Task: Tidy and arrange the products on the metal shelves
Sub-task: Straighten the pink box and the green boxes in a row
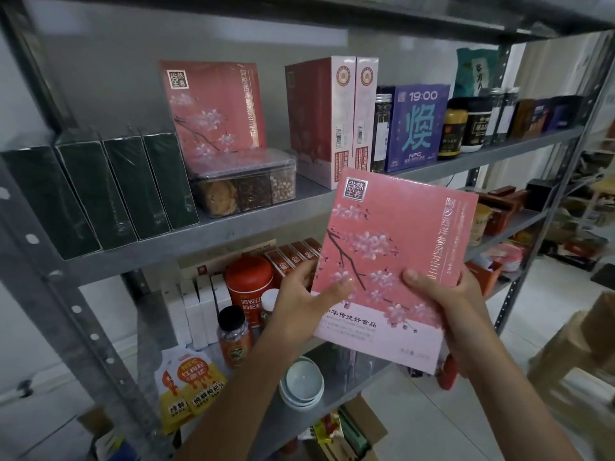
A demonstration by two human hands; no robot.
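Observation:
I hold a flat pink box with a blossom-branch print (392,257) upright in front of the metal shelves (233,224), just below the upper shelf's edge. My left hand (309,294) grips its lower left edge, thumb on the front. My right hand (442,301) grips its lower right edge, thumb on the front too. A matching pink blossom box (213,108) stands upright at the back of the upper shelf, behind a clear plastic snack container (246,188).
Several dark green boxes (100,191) stand at the upper shelf's left. Two tall red-and-white boxes (332,121), a purple box (416,124) and jars (452,133) fill its right. The lower shelf holds a red tin (249,287), white boxes, a bottle, pouches and stacked bowls (301,382).

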